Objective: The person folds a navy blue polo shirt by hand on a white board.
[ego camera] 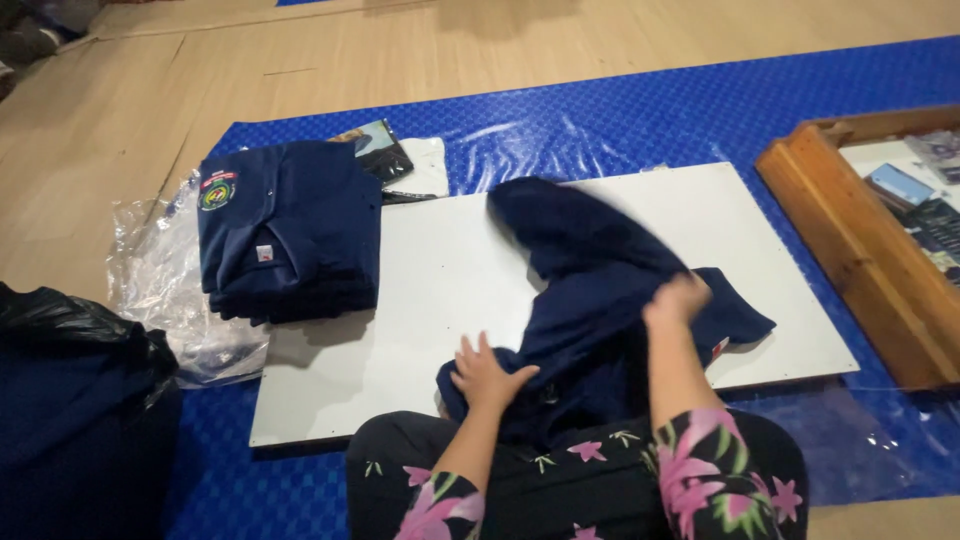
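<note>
Here one blue mat (640, 120) carries one white board (440, 280), where a stack of folded navy shirts (288, 230) sits at its left end. One loose navy shirt (590, 290) lies crumpled mid-board; the left hand (485, 375) presses it flat, fingers spread, and the right hand (677, 300) pinches a raised fold.

stack of folded navy shirts (288, 232), clear plastic bags (160, 285), wooden tray (850, 240), blue mat (640, 120)
</note>
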